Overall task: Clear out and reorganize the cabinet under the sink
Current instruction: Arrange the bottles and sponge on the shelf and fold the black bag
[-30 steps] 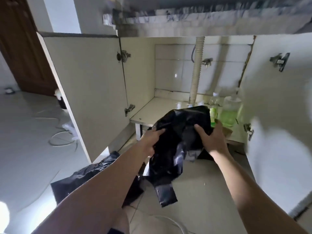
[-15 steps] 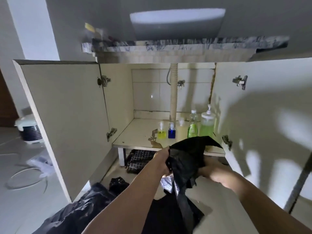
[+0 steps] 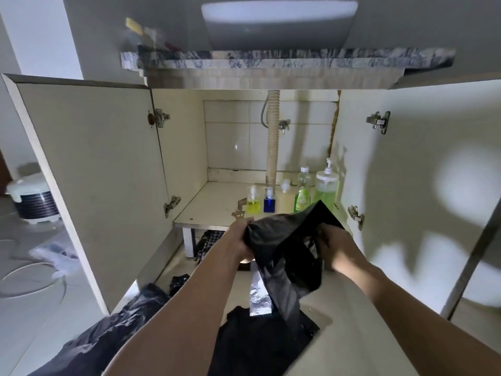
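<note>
Both hands now sit a little farther apart than half a second ago, so the crumpled black plastic bag (image 3: 282, 248) is stretched wider between them, and its upper corner stands up in a sharper peak in front of the bottles. At the bag's left edge, the left hand (image 3: 240, 240) has its fingers curled round a fold of the plastic. Opposite it, the right hand (image 3: 332, 248) grips the other side, fingers folded into the film. Held in the air just before the open cabinet (image 3: 217, 202), the bag is glossy and creased, with a long tail hanging down toward the floor. Behind that tail hangs a strip of silvery foil (image 3: 259, 297); I cannot tell what holds it.

Inside the cabinet, on the pale shelf, a row of bottles stands beside the ribbed drain pipe (image 3: 272, 147): a small yellow pump bottle (image 3: 253, 203), a small blue pump bottle (image 3: 269, 203), a slim green squeeze bottle (image 3: 303, 194) and a large green pump dispenser (image 3: 326, 188). Both doors stand wide open. More dark plastic bags (image 3: 113, 335) lie on the tiled floor below the left forearm. A white rice cooker (image 3: 29, 196) sits on the floor far left.
</note>
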